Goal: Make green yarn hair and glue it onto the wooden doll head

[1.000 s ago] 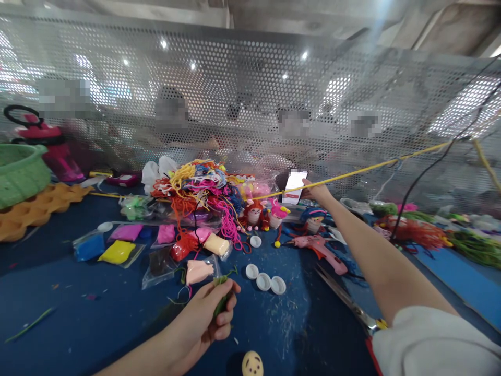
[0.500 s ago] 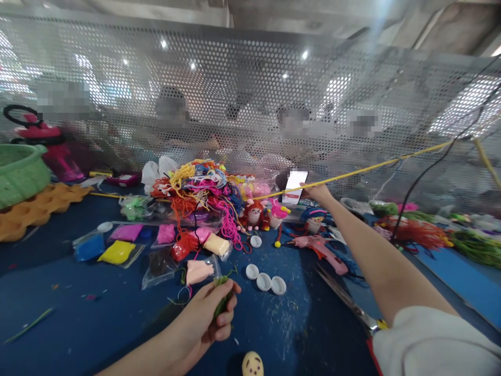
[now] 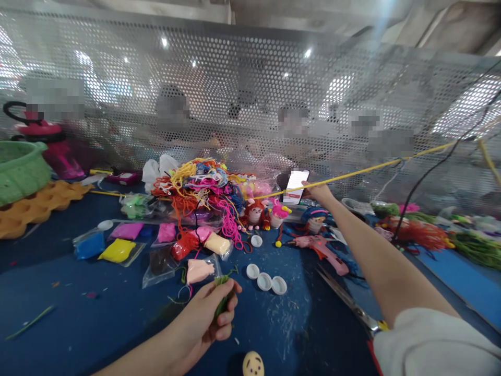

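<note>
My left hand (image 3: 213,313) is closed around a small bundle of green yarn (image 3: 222,303), most of it hidden by the fingers. Far forward, my right hand (image 3: 316,191) is at a phone (image 3: 296,186) with a lit screen, its fingers partly behind the yellow cord. Below my left hand lies a pale ball with a drawn face (image 3: 253,364). Several white caps (image 3: 264,281) sit to its right. A peach clay packet (image 3: 200,270) lies just beyond my left hand. Under my right forearm are a pink glue gun (image 3: 321,251) and scissors (image 3: 346,298).
A heap of coloured yarn (image 3: 199,183) and several small yarn-haired figures (image 3: 255,213) stand along the perforated metal screen (image 3: 242,68). A yellow cord (image 3: 360,171) slants across the right side. Left are clay packets (image 3: 116,251), an egg tray (image 3: 35,206), a green basket (image 3: 19,169) and a pink bottle (image 3: 58,151).
Both hands stay almost where they were, the left still around the green yarn and the right at the phone. The view has shifted very slightly.
</note>
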A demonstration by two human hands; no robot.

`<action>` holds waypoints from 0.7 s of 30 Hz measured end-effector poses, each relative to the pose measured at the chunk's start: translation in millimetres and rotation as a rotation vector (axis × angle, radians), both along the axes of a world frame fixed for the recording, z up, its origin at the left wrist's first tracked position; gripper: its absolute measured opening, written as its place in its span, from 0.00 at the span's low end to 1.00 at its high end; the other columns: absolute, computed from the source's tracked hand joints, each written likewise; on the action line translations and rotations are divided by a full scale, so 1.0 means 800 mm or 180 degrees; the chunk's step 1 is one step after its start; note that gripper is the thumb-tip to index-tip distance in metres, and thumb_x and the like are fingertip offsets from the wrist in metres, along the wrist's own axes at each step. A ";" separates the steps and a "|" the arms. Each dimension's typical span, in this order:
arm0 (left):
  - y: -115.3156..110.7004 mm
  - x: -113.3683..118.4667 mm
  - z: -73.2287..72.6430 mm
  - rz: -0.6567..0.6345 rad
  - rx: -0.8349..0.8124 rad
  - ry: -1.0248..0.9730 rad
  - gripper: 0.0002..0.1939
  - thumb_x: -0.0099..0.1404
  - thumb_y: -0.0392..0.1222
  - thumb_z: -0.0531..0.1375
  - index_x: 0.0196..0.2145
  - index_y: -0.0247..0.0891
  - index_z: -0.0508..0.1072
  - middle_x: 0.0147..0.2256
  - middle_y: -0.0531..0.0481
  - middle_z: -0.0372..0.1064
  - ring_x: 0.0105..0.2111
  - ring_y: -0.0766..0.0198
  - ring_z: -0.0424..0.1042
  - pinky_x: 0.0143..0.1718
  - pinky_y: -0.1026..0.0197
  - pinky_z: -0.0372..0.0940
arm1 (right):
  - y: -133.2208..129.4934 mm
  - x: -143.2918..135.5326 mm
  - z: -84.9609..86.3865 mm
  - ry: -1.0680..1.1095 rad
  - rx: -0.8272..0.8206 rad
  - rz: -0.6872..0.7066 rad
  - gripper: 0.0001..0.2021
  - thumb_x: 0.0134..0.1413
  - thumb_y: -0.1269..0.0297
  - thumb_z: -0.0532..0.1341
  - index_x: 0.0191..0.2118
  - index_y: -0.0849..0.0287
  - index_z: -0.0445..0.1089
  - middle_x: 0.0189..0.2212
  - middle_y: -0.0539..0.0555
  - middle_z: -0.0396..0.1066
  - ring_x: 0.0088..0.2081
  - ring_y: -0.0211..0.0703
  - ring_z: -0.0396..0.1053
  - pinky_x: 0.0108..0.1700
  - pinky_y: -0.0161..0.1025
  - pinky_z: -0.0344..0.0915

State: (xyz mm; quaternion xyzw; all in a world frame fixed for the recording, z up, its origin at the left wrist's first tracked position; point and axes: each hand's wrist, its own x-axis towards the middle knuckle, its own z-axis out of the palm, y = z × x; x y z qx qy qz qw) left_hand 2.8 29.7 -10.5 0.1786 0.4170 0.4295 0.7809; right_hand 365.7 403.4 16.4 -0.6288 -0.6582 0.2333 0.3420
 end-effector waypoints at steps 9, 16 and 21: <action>0.000 0.000 0.004 -0.0007 -0.0006 0.0022 0.10 0.73 0.41 0.54 0.37 0.32 0.70 0.25 0.57 0.58 0.18 0.77 0.51 0.18 0.70 0.45 | -0.011 -0.005 0.004 0.0667 -0.0223 -0.0154 0.17 0.64 0.58 0.61 0.54 0.61 0.68 0.50 0.57 0.71 0.46 0.46 0.73 0.46 0.48 0.73; 0.000 0.000 0.002 -0.0015 0.0005 0.0034 0.10 0.73 0.41 0.54 0.37 0.32 0.71 0.25 0.57 0.59 0.18 0.77 0.52 0.17 0.70 0.45 | -0.023 -0.008 0.007 0.0601 -0.0217 0.0005 0.15 0.64 0.59 0.61 0.52 0.62 0.69 0.47 0.56 0.72 0.43 0.44 0.73 0.44 0.46 0.74; 0.003 -0.001 -0.006 -0.0009 0.0044 -0.0026 0.10 0.72 0.42 0.55 0.38 0.32 0.71 0.25 0.57 0.59 0.18 0.77 0.52 0.17 0.70 0.45 | -0.033 -0.017 0.012 0.0081 -0.0131 -0.0082 0.16 0.64 0.58 0.61 0.53 0.61 0.69 0.48 0.57 0.72 0.44 0.45 0.73 0.44 0.46 0.74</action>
